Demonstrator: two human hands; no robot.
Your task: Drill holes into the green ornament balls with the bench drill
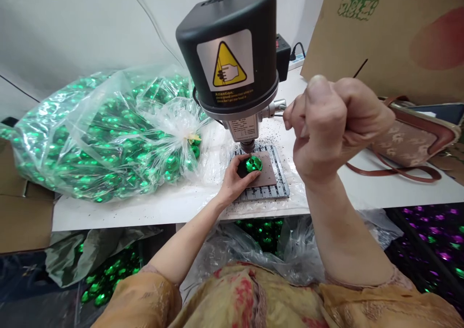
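Under the chuck of a black bench drill press point(226, 52), a shiny green faceted ball point(254, 164) rests on a brown square board point(266, 173). My left hand point(235, 179) is closed around the ball's left side, thumb in front and fingers behind. The drill's tip meets the top of the ball, though I cannot tell how deep it is. At the press's right side my right hand point(329, 120) is raised in a fist around the feed lever point(360, 68), whose thin dark end sticks out above the knuckles. Beneath the board lies the slotted metal base point(281, 173).
A large clear bag point(105, 134) of green balls fills the table's left side. To the right are a patterned handbag point(409, 144) with a brown strap and a big cardboard box point(384, 37). Dark shavings speckle the white table point(119, 212). Purple balls point(431, 236) show below right.
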